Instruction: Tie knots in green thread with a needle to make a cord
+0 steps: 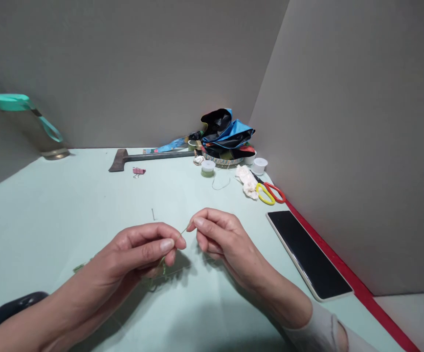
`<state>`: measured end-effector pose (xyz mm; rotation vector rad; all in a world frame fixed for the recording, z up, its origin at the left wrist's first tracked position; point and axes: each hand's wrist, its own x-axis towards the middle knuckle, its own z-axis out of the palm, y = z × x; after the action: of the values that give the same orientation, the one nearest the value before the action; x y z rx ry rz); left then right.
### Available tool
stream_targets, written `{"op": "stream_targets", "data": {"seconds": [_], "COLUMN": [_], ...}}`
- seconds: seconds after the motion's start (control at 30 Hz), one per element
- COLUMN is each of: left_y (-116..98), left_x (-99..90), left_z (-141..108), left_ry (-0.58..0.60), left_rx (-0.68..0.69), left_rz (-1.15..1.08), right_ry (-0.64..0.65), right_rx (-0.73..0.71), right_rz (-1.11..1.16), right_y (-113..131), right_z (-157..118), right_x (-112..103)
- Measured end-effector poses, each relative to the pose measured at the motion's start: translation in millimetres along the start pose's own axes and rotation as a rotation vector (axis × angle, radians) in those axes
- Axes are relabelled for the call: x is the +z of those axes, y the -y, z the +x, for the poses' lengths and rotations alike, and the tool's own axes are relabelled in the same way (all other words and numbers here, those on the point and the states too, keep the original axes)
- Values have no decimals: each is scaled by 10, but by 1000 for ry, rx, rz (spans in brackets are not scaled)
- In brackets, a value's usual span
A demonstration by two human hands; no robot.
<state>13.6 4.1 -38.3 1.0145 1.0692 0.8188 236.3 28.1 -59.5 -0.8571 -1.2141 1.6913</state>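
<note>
My left hand [142, 249] is closed in a pinch on a thin green thread [183, 231]. A short taut length of it runs up to my right hand [222, 237], whose thumb and forefinger pinch the other side. Beneath my left fingers hangs a looped, knotted bit of green thread [163, 266], partly hidden by the hand. Another green piece [78, 268] pokes out behind my left wrist. On the table just beyond my hands there is a thin pin-like object [153, 214], too small to name surely.
A phone [309, 254] lies right of my right hand. Farther back are scissors [270, 192], crumpled white tissue [247, 182], a green thread spool [208, 169], a white spool [259, 166], a blue-black bag [230, 134], an axe [118, 160], a pink binder clip [139, 171] and a turquoise-lidded bottle [11, 102].
</note>
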Motion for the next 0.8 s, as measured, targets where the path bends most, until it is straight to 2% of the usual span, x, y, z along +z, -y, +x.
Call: {"op": "stream_targets", "data": {"seconds": [0.3, 0.5, 0.7, 0.8], "left_y": [-5, -87, -51, 8], "left_x": [0, 45, 30, 16], "left_z": [-13, 3, 33, 20], "left_ry": [-17, -149, -265, -282], "left_rx": [-21, 2, 82, 140], "left_rz": [-22, -26, 17, 99], "right_ry": [-7, -11, 61, 101], "right_rx": [-20, -76, -219, -302], "right_rz": [-135, -330, -588, -699], "right_y": [-7, -19, -31, -75], "right_z": [16, -5, -119, -160], "right_x": [18, 0, 81, 97]}}
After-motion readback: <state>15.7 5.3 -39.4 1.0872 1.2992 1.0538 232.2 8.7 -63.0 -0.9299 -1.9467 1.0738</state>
